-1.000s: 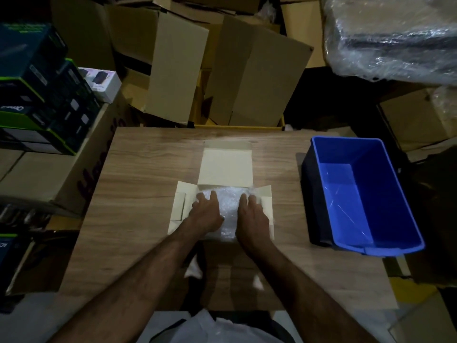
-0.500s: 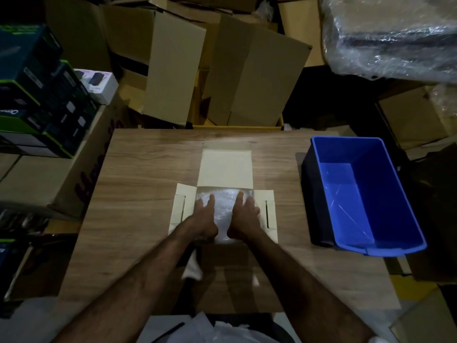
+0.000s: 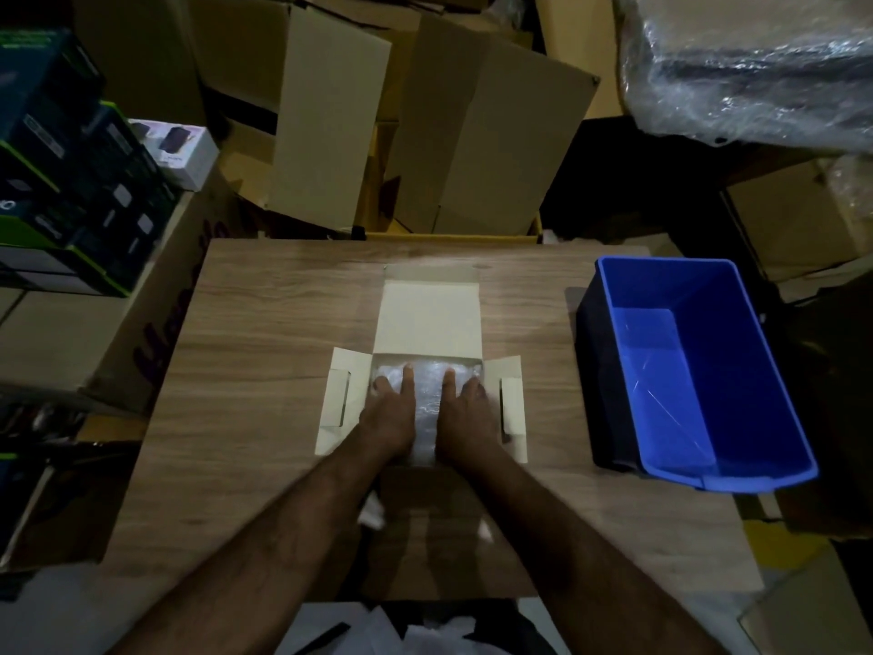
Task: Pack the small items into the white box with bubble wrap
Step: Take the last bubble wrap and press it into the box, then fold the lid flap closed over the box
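Stockroom or packing area. Wooden counter [image 3: 264, 323] hemmed by flattened and open cardboard cartons [image 3: 491, 134] at 12 o'clock, stacked retail product boxes [image 3: 71, 182] at 10 o'clock, plastic-wrapped bundle [image 3: 746, 63] at 2 o'clock, blue plastic bin [image 3: 765, 371] at 3 o'clock.

white box [image 3: 430, 319], blue bin [image 3: 708, 371], wood-grain table [image 3: 264, 333].

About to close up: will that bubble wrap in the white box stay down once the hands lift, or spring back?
Likely springs back somewhat: the bubble wrap looks puffy, and both the left hand and right hand press it flat. Probably light and floppy.
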{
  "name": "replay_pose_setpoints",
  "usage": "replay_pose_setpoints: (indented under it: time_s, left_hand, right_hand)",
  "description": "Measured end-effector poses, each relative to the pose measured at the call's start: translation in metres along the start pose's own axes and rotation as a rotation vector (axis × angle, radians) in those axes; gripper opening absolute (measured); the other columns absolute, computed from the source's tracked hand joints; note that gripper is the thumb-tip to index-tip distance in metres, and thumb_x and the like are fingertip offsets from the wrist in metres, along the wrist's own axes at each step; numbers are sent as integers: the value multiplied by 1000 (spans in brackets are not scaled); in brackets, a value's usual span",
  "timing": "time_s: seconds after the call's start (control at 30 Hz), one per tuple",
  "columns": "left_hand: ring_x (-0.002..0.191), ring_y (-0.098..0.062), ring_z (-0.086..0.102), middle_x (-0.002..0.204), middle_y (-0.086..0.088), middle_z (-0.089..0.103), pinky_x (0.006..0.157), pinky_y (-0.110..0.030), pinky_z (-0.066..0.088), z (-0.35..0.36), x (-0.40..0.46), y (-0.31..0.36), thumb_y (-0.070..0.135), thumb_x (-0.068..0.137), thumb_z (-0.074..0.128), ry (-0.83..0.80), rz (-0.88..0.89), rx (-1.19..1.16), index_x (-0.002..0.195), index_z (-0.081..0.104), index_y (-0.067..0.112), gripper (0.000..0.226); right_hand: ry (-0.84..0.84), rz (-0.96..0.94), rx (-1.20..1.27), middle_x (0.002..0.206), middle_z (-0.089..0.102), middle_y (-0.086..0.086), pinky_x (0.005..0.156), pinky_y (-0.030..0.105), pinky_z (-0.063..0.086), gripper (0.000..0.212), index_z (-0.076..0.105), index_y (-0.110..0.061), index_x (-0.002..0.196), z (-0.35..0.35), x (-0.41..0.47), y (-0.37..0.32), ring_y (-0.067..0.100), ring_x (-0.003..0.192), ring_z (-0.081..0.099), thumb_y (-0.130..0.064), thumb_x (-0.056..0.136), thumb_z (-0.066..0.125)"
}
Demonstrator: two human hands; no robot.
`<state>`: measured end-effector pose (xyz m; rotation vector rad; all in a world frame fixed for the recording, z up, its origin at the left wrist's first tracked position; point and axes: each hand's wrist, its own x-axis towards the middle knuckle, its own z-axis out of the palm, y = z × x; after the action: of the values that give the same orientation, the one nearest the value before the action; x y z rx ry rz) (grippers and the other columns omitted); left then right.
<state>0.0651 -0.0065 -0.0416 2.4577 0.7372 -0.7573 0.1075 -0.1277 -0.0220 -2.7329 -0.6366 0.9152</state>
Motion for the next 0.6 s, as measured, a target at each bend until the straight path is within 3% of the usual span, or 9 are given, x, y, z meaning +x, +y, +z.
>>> replay_pose_setpoints:
  time_s: [0.1,0.17,0.23,0.3,0.33,0.4,0.43,0.53,0.6]
  left_hand:
    - [150,-39,22,167,-15,-11,113,-41,38,-17,5,-5,26,87,76,-215,15,4,158,-21,22,120]
    - [153,-36,13,167,-14,-15,116,-38,36,-20,13,-14,22,89,74,-268,8,-32,157,-21,19,117]
    - [153,-35,14,167,-18,-12,119,-41,33,-11,25,-21,25,88,74,-226,-9,-32,159,-16,15,115]
    - [151,-27,23,168,-19,3,120,-39,31,-2,27,-19,34,82,79,-195,-28,-29,160,5,11,110]
    - [150,-23,23,167,-20,1,120,-38,31,7,29,-19,36,80,81,-153,-36,-46,160,7,12,111]
    - [152,-28,14,165,-21,-16,121,-42,29,12,19,-12,34,83,79,-105,-11,-27,160,-12,17,121]
    - [152,-34,15,165,-22,-15,119,-43,31,9,10,-7,32,89,74,-92,-6,-16,159,-16,20,115]
    - [134,-40,46,161,-23,15,100,-41,48,0,-7,-7,20,95,62,27,54,52,161,3,22,89]
    - [138,-41,42,163,-24,10,103,-44,45,1,-18,-11,23,95,63,121,144,107,161,5,19,88]
  right_hand:
    - [-148,-38,90,164,-16,27,125,47,8,122,-20,-10,157,-7,7,2,42,154,-7,-29,87,78]
    - [-149,-35,122,163,-18,27,125,48,6,123,-23,-12,156,-7,10,1,42,153,-10,-25,86,78]
    - [-89,-33,137,163,-17,28,125,50,5,124,-22,-13,157,-2,10,2,44,153,-10,-24,85,79]
    - [-81,-44,120,163,-16,30,125,50,6,125,-21,-12,157,3,8,2,45,153,-10,-26,85,79]
    - [-67,-64,101,162,-16,31,125,51,7,127,-22,-11,157,7,8,2,46,152,-8,-30,84,81]
    - [-44,-84,50,161,-16,34,124,52,11,134,-22,-11,157,13,8,1,48,152,-6,-36,80,84]
    - [-48,-84,26,161,-16,34,123,53,14,135,-22,-12,157,14,8,3,49,152,-4,-37,78,85]
    - [-17,-151,-99,162,-9,35,120,50,25,125,-15,-11,159,13,7,17,48,151,10,-39,83,80]
    - [63,-212,-168,163,-2,33,111,47,39,111,-9,-13,161,10,2,25,45,145,29,-35,89,73]
